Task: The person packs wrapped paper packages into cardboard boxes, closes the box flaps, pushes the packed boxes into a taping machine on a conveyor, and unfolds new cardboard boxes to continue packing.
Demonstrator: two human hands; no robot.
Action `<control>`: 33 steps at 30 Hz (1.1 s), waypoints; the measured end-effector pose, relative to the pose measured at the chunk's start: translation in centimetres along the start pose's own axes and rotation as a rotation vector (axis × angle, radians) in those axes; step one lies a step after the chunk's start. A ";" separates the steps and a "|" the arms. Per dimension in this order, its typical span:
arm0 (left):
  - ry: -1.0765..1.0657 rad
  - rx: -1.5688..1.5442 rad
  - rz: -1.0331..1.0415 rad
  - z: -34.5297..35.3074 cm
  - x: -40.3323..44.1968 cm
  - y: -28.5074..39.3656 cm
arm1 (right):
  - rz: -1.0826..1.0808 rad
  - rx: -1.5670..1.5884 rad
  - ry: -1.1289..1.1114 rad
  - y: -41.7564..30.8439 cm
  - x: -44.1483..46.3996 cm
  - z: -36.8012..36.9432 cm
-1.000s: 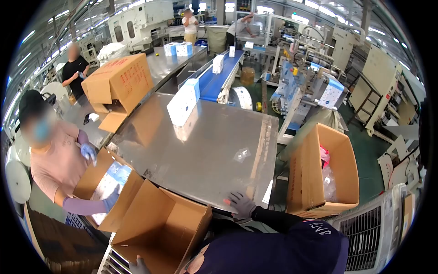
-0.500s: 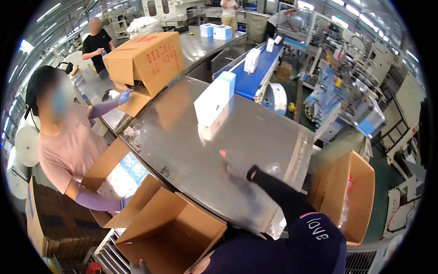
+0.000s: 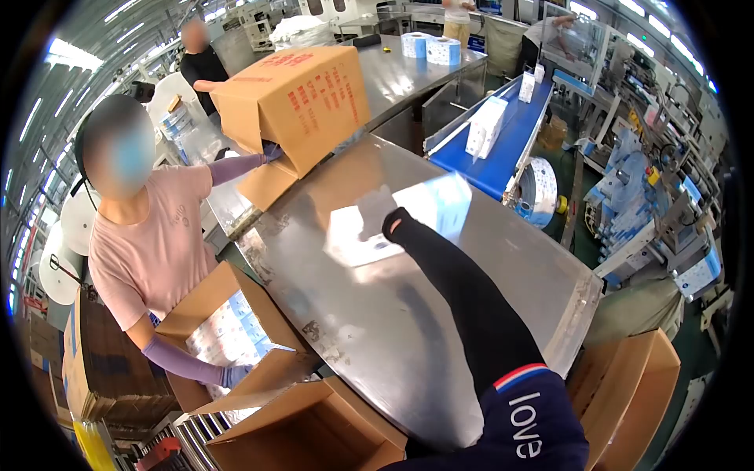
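Observation:
My right hand [image 3: 375, 213], in a grey glove, is over the near side of a long white and blue pack [image 3: 436, 204] on the metal table. Motion blurs its fingers, so I cannot tell whether they grip the pack or only press on it. My left hand is out of view. An open cardboard box [image 3: 314, 428] stands below the table's near edge, its inside shaded.
A co-worker [image 3: 149, 228] at the left has one hand at a tilted carton [image 3: 314, 102] and the other at a box of blue-white packs [image 3: 232, 330]. A blue conveyor belt [image 3: 506, 141] carries white packs toward the metal table [image 3: 377, 314]. Another carton [image 3: 628, 392] stands at right.
My right hand has reached forward across the table to the pack, which now lies turned more crosswise. My left hand has left the view at the bottom. The view has shifted.

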State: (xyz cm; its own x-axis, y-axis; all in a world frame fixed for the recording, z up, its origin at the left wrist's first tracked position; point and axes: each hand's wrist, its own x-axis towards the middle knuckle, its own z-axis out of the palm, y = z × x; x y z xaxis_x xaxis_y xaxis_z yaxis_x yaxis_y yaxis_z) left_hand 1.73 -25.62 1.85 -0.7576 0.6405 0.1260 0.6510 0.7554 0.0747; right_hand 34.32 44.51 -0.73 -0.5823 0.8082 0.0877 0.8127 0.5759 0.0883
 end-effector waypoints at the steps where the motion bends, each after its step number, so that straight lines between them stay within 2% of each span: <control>1: 0.052 0.117 0.075 -1.9 0.2 2.1 | 0.020 0.120 -0.013 -1.2 -1.6 -0.7; 2: 0.103 0.229 0.152 -3.3 0.5 4.1 | -0.036 0.052 0.119 -2.0 -4.7 -0.5; 3: 0.152 0.336 0.227 -4.2 0.9 6.2 | -0.028 -0.016 0.097 -2.4 -7.5 0.1; 4: 0.211 0.293 0.325 -4.8 1.4 8.5 | 0.022 -0.058 0.145 -2.5 -10.7 2.2; 5: 0.273 0.245 0.424 -5.3 2.2 10.9 | 0.163 0.077 -0.032 -2.6 -12.7 0.9; 7: 0.398 0.129 0.614 -6.0 3.5 16.8 | 0.220 0.160 0.036 -2.2 -16.3 0.6; 8: 0.448 -0.016 0.697 -5.8 4.1 21.0 | 0.162 0.233 0.015 -1.6 -17.3 0.4; 9: 0.204 -0.291 0.806 -3.1 4.3 22.0 | 0.105 0.310 -0.009 -1.4 -18.3 0.3; 10: 0.117 -0.315 0.914 -3.7 4.6 26.8 | 0.051 0.395 -0.028 -1.4 -19.2 0.2; 12: -0.001 -0.369 1.067 -1.9 6.0 33.7 | -0.166 0.317 0.063 -3.3 -21.5 -0.6; 13: -0.019 -0.374 1.126 0.3 6.2 36.3 | -0.259 0.320 0.067 -4.6 -22.8 -1.7; 15: -0.190 -0.302 1.275 2.4 6.9 41.6 | -0.299 0.204 -0.091 -6.6 -25.5 -3.8; 16: -0.068 -0.067 1.344 3.4 6.7 43.4 | -0.257 0.404 -0.266 -6.2 -25.7 -5.4; 17: -0.089 -0.028 1.342 6.5 6.4 44.3 | -0.274 0.456 -0.204 -4.6 -25.6 -4.2; 19: -0.179 -0.093 1.313 7.6 6.1 45.0 | -0.321 0.552 -0.061 1.0 -23.9 0.2; 20: -0.208 -0.113 1.306 7.0 6.4 45.2 | -0.192 0.602 -0.125 4.5 -22.4 1.0; 22: -0.269 -0.148 1.289 5.3 6.8 45.5 | 0.089 0.154 -0.093 8.7 -18.9 -2.6; 23: -0.274 -0.161 1.281 5.5 6.7 45.7 | 0.157 -0.413 0.092 10.8 -17.1 -1.2; 25: -0.270 -0.178 1.271 6.0 6.8 45.9 | 0.245 -0.264 0.058 16.7 -11.8 -0.1; 26: -0.279 -0.192 1.267 6.1 6.8 46.0 | 0.140 -0.401 0.153 18.0 -9.7 0.0; 27: -0.252 -0.219 1.282 6.0 6.9 46.0 | 0.038 -0.535 0.250 18.8 -7.8 0.5; 28: -0.221 -0.245 1.300 5.9 7.1 46.1 | -0.013 -0.380 0.320 18.6 -5.8 1.6; 29: -0.192 -0.271 1.323 5.8 7.3 46.2 | -0.034 -0.377 0.223 17.5 -3.8 3.1; 30: -0.171 -0.322 1.332 5.9 7.4 46.3 | -0.106 -0.340 0.179 18.2 -0.8 9.6; 31: -0.201 -0.268 1.309 6.1 7.4 46.4 | 0.065 -0.172 0.161 13.8 0.0 7.6; 32: -0.232 -0.221 1.281 6.2 7.3 46.6 | 0.104 -0.202 -0.030 10.9 2.4 7.3; 33: -0.266 -0.176 1.250 6.4 6.9 46.5 | -0.128 -0.258 -0.029 6.8 -0.6 1.1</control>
State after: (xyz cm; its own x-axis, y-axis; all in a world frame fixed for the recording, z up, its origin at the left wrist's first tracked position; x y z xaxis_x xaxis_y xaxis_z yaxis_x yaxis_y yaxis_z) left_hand 26.47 14.86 -0.14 0.3948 0.9187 0.0059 0.9032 -0.3893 0.1805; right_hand 40.20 48.10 -1.24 -0.6757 0.7365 0.0311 0.6985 0.6262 0.3462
